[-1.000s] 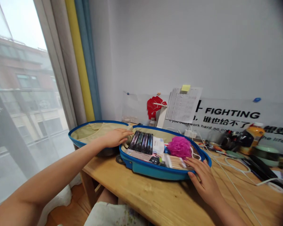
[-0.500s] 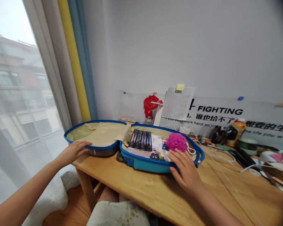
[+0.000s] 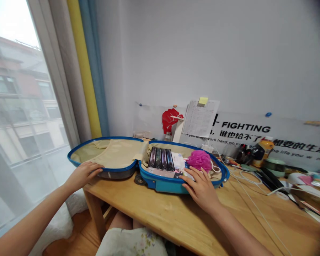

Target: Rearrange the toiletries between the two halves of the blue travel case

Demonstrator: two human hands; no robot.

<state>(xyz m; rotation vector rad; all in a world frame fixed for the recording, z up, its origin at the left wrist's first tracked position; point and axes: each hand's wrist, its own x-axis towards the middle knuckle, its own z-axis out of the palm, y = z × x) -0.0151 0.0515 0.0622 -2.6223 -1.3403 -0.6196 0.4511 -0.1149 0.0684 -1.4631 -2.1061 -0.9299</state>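
A small blue suitcase (image 3: 165, 185) lies unfolded on the wooden table, its beige-lined left half (image 3: 122, 154) nearly bare inside. In the right half lie a pack of dark-handled toothbrushes (image 3: 161, 159), a white packet (image 3: 178, 160) and a magenta bath puff (image 3: 200, 160) with a white cord. My left hand (image 3: 84, 175) rests on the front rim of the left half, fingers apart, holding nothing. Over the front rim of the right half, just before the puff, my right hand (image 3: 201, 186) is spread; its fingertips partly cover the small things there.
White cables (image 3: 252, 177) run over the right side of the table (image 3: 160, 209). Behind them are an orange bottle (image 3: 263, 151), a green-lidded jar (image 3: 274, 165) and pens. Curtains and a window are at the left; a poster hangs on the wall.
My right hand has moved a little left along the front rim of the suitcase. My left hand stays at the left rim. The view has shifted slightly.
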